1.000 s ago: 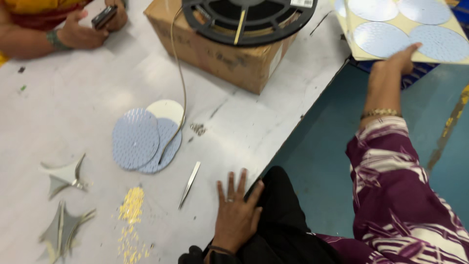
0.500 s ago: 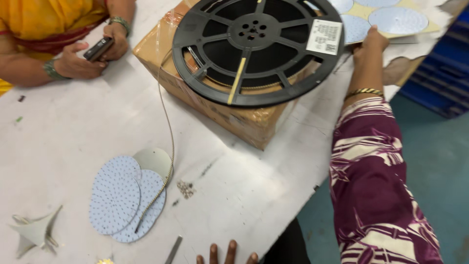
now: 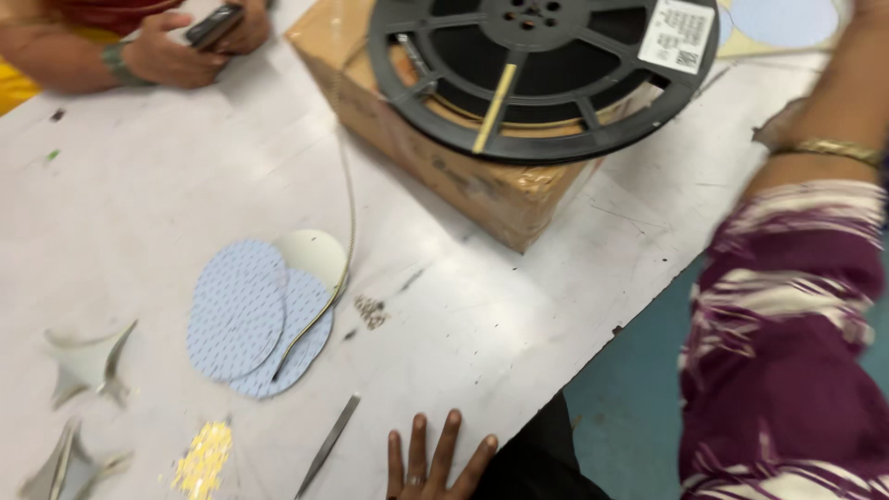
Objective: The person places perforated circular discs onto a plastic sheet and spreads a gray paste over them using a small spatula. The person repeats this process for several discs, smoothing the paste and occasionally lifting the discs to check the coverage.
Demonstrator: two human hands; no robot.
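Head view, my left hand (image 3: 433, 458) fingers spread flat on the tabletop (image 3: 139, 176) (bottom centre), beside tweezers (image 3: 329, 443), right hand out of frame, cannot tell.

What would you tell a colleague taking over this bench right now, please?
Left hand: open, fingers spread flat on the table edge, next to the tweezers.
Right hand: stretched to the far corner by the sheet of discs; grip blurred.
Overlapped round discs lie on the table, and a thin strip runs across them from the black reel on the cardboard box.
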